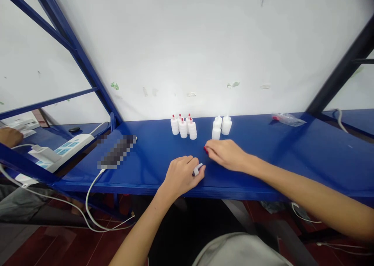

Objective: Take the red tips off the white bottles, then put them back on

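Note:
Low over the front of the blue table, my left hand [181, 176] is closed round a white squeeze bottle [197, 169]. Its pale pointed nozzle sticks out between thumb and fingers; the body is hidden in my grip. My right hand [226, 153] pinches a small red cap [206, 149] at its fingertips, a short way from that nozzle. Behind, several white bottles with red caps [183, 128] stand upright in a group. Further right, just beyond my right hand, a few bottles without red caps [216, 132] stand with bare white nozzles.
A clear plastic bag [289, 119] with something red inside lies at the back right. At the left, a dark blurred-out device [118, 153] has a white cable plugged in. Blue frame posts flank the table, and another person's hand [11, 137] shows at far left near a power strip [68, 147].

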A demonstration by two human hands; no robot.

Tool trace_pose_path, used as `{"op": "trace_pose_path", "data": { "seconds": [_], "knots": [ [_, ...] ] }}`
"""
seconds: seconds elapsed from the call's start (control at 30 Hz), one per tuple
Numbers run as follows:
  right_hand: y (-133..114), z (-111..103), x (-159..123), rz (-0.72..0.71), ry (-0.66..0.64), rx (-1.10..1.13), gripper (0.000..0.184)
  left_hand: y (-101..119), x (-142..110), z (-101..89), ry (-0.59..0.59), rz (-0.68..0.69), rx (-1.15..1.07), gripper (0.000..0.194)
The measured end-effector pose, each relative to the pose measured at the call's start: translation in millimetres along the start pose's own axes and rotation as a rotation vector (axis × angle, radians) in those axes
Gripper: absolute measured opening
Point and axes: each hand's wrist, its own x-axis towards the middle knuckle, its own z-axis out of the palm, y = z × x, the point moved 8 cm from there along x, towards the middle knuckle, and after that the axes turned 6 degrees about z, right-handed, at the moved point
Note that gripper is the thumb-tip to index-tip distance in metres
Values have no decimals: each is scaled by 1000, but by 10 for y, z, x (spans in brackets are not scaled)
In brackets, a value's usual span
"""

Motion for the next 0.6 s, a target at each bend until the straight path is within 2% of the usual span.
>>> {"op": "trace_pose_path", "data": {
  "seconds": [0.07, 0.13, 0.27, 0.43, 0.53, 0.6],
  "knots": [
    [165, -143, -1, -20, 78, 85, 30, -31, 0, -12, -21, -48, -56, 28],
    [298, -215, -4, -50, 103, 137, 34, -48, 6, -11, -64, -76, -125, 25],
    [422, -209, 2, -55, 92, 205, 36, -66, 18, -14, -99, -100, -196, 22],
    [362, -182, 9, -63, 15, 354, 34, -59, 18, 16, -116, -86, -222, 22],
    [368, -164, 8, -15, -84, 402, 25, -52, 16, 22, -119, -80, -228, 22],
    [353, -147, 1, -31, -139, 380, 20, -52, 14, 24, -121, -83, -233, 23]
  ]
}}
